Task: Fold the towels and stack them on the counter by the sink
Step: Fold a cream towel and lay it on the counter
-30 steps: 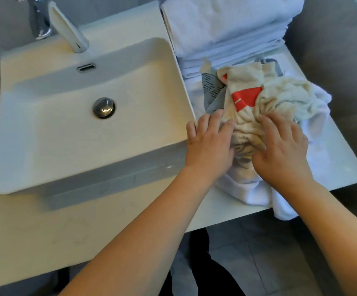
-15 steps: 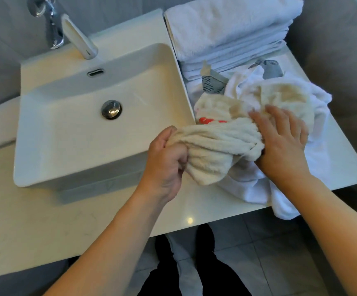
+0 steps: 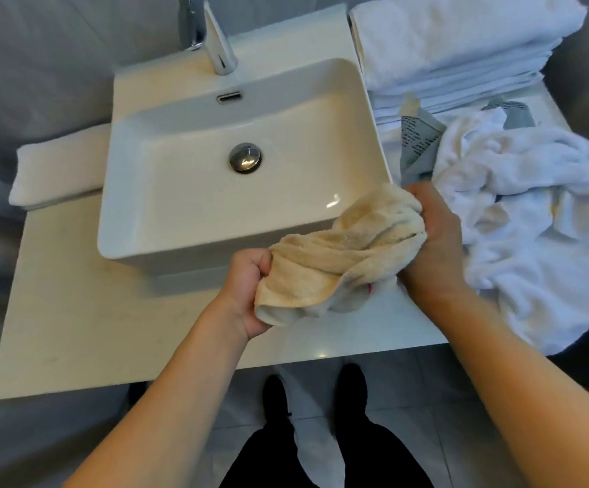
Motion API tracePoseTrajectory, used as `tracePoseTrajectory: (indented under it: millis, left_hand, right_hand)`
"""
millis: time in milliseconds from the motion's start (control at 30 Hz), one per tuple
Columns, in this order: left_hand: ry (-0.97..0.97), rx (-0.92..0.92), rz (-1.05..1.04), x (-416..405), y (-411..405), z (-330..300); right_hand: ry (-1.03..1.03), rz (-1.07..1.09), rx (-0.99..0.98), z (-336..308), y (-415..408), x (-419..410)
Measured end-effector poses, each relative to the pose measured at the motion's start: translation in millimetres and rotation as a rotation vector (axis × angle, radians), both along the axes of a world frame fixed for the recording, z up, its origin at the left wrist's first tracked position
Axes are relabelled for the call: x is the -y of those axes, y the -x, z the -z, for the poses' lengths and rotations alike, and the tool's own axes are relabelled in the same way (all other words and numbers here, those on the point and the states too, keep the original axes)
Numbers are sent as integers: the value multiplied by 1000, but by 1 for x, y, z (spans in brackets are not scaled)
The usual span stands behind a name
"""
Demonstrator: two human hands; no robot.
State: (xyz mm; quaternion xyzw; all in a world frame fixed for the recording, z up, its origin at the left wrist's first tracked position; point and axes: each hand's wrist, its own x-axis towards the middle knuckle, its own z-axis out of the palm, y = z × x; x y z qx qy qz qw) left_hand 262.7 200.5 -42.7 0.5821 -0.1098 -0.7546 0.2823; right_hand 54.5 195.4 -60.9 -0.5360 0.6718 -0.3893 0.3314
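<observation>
**Both hands grip a bunched cream towel in front of the sink**

The left hand (image 3: 250, 287) is curled into a fist around one end of a cream towel (image 3: 342, 255), and the right hand (image 3: 434, 241) grips the other end, fingers wrapped into the cloth. The towel hangs crumpled between them above the front of the worktop (image 3: 74, 311), partly over the front right corner of the sink (image 3: 166, 220). A small trace of red shows at the towel's lower edge, near the right wrist.

At 3 o'clock from the hands, a loose heap of white towels (image 3: 532, 213) lies unfolded on the worktop, its lower part spilling over the front edge. A grey patterned cloth (image 3: 418, 142) pokes out from under the heap at about 1 o'clock, just beside the sink's right wall. Behind it, at 1 o'clock and farther back, sits a stack of folded white towels (image 3: 455, 47).

The faucet (image 3: 212, 33) stands at 11 o'clock behind the basin, with the drain plug (image 3: 245, 157) in the middle. At 9 o'clock, touching the sink's left side, lies another folded white towel (image 3: 57, 170). Dark trousers and shoes show on the tiled floor (image 3: 444, 417) at 6 o'clock.
</observation>
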Motion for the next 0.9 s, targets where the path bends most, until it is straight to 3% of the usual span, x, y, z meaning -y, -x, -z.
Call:
tracePoseTrajectory:
  millis: [133,367,500,633,733,767,800,900]
  left_hand:
    - [32,-141,-190,-9,-59,2]
    - [134,-301,-417,-11,-215,16]
    - [136,-271,-532,-27,-304,10]
    - [1,28,-543,-41,-407,17]
    - [25,729,-325,-49,-479,33]
    - [90,986,-240,-52,-493,35]
    - [225,1096,-154,-54,-503,37]
    - [544,891,284,-52,-504,36]
  right_hand:
    - [-167,-130,-63,-10,-47,-13]
    - [-166,-253,79,-35,-179,-17]
    - [-164,-340,-12,-37,-279,-13]
    - [-181,-431,-105,-28,-390,-3]
    - [-277,-587,-159,-18,-461,8]
    - [-297,-641,-176,-15,-481,10]
    - [-302,-681,-194,-15,-498,11]
    - [-284,-719,-294,-14,-532,14]
